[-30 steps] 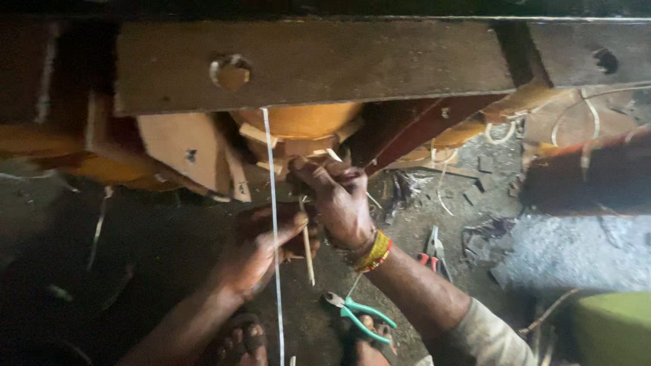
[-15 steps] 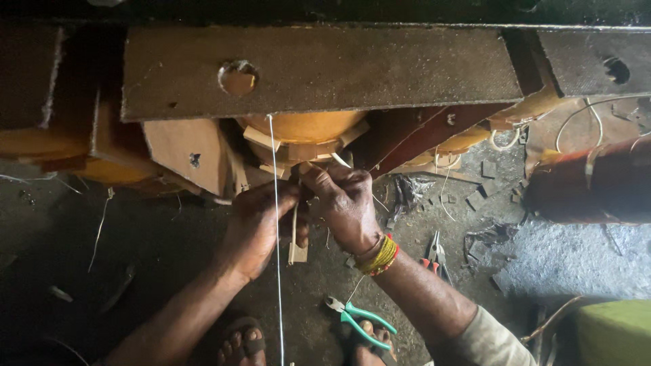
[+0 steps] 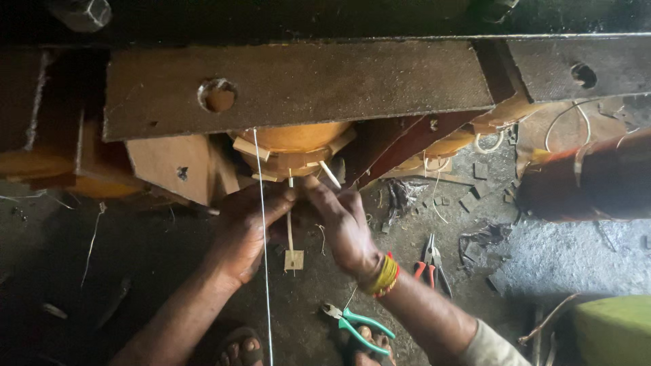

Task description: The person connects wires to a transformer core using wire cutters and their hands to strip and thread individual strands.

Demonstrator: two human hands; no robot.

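A steel beam [image 3: 298,85] runs across the top, with a wound coil [image 3: 295,146] under its middle. Both hands meet just below the coil, left hand [image 3: 247,227] left of right hand [image 3: 346,227], a thin stick [image 3: 290,224] between them. On the floor [image 3: 569,257], one pair of pliers [image 3: 430,261] lies right of the right hand, another pair of pliers [image 3: 356,325] nearer the feet.

Rusted metal, pale wood and gritty floor

Above both hands, the metal beam [image 3: 298,85] looked rough, matt and rust-brown, with a drilled hole. Just beyond the left hand [image 3: 247,234] and right hand [image 3: 346,227], the orange coil wrap [image 3: 295,139] showed a smooth, faintly glossy skin, edged by pale, matt wooden strips [image 3: 247,147]. A thin white cord [image 3: 263,271] hung beside the left hand's grip. Near the right wrist, pliers [image 3: 358,324] had glossy green plastic handles. The floor [image 3: 563,257] looked grey, rough and dusty.
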